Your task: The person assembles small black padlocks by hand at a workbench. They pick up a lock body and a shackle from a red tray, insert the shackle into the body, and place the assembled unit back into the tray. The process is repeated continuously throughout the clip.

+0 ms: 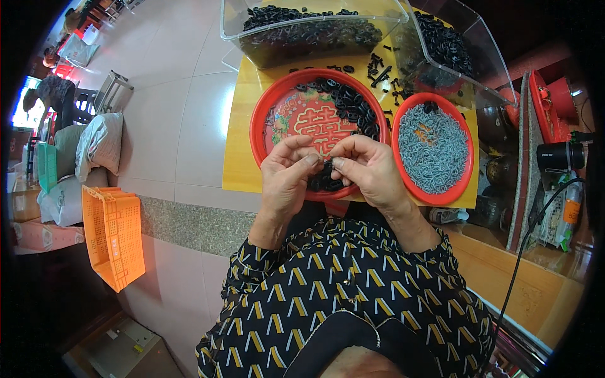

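Both hands: left hand (287, 169) and right hand (365, 167) fingertips pinched together on small black rubber ring (326, 165), directly between them, over near rim of round red plastic tray (261, 135); axis unclear.

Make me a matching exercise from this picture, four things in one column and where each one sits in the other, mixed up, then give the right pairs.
Things:
1. Large red tray
2. Small red dish
3. Orange crate
4. Clear plastic bin

Places:
A. On the floor, far left
B. Under both hands, holding black rings
C. At the table's far edge, full of black rings
D. Right of the hands, full of grey pieces

Pairs: 1-B, 2-D, 3-A, 4-C
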The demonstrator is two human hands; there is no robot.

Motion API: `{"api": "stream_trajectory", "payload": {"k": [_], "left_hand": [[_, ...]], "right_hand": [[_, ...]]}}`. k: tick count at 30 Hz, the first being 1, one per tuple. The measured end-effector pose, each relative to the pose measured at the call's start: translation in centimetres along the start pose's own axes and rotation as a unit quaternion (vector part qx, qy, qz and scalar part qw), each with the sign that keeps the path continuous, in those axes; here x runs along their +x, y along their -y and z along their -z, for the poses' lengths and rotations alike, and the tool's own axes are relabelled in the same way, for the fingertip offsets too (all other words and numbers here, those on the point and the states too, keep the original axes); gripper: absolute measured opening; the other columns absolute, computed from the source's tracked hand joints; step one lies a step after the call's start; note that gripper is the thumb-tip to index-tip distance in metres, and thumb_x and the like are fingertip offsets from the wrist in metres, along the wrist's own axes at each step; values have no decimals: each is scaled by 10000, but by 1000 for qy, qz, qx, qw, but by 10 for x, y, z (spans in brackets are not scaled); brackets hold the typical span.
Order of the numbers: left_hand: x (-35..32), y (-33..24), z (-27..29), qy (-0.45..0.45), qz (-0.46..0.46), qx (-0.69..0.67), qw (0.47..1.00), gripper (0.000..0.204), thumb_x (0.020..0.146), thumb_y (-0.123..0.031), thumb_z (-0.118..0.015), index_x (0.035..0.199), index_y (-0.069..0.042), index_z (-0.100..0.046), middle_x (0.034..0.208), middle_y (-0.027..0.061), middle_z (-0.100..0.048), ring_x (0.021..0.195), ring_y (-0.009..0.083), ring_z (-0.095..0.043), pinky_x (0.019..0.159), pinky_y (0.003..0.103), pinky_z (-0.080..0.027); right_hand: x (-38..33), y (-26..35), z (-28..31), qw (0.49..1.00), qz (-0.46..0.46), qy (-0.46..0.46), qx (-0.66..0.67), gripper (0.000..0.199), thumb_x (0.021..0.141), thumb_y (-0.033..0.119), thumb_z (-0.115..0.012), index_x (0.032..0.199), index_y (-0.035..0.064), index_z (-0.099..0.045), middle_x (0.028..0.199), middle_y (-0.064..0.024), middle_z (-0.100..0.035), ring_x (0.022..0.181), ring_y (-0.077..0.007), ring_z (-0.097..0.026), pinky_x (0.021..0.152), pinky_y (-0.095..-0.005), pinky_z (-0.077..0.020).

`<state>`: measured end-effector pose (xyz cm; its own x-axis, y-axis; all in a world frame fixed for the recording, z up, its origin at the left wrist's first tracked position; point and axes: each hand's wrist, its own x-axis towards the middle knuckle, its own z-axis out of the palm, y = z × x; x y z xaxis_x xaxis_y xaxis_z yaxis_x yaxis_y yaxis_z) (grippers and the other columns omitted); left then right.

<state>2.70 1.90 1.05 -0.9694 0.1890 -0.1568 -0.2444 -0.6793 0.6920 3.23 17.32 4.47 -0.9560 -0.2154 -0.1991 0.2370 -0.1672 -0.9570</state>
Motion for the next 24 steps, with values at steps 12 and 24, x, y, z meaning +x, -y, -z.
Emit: {"api": "stream_trajectory", "payload": {"k": [12, 24], "left_hand": [[-7, 2, -2, 13, -15, 15, 1000, 279, 743, 62, -575, 1010, 11, -515, 843, 78, -594, 747, 125, -575, 675, 235, -478], [-13, 0, -2, 59, -142, 295, 943, 157, 793, 31, -536, 950, 25, -543, 842, 51, -572, 762, 90, -549, 664, 221, -461]], "right_hand": [[-5, -1, -13, 998, 34, -41, -41, 94, 781, -11, -539, 867, 1, -504, 759, -18, -535, 609, -53, -558, 508, -159, -451], [-6, -3, -13, 999, 17, -14, -26, 81, 782, -27, -530, 852, -6, -496, 755, -32, -533, 622, -73, -559, 532, -184, -485]]}}
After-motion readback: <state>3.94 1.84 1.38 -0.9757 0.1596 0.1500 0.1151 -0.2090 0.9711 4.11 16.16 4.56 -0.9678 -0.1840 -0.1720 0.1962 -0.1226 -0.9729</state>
